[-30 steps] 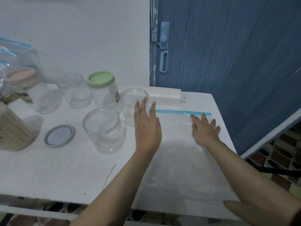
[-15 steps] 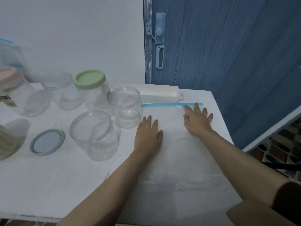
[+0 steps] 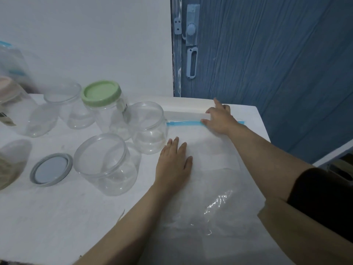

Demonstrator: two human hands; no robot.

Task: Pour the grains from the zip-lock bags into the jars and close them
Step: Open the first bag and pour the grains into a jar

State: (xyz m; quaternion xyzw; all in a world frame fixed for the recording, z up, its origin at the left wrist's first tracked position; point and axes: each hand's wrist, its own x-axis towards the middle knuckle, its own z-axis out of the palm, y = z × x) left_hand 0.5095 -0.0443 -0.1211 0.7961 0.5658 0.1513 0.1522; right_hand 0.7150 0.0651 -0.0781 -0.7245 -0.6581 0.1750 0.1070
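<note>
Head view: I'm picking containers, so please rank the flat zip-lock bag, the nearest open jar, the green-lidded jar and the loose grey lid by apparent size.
1. flat zip-lock bag
2. nearest open jar
3. green-lidded jar, though it stands farther back, so the two jars may truly be alike
4. loose grey lid

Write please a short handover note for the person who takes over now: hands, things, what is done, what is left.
Left hand: flat on the empty zip-lock bag.
Right hand: open, at the bag's blue zip strip beside the white box.
Three open jars empty; green-lidded jar closed; grey lid loose on the table.
Done: this bag looks emptied.
Left: fill and close the open jars.
</note>
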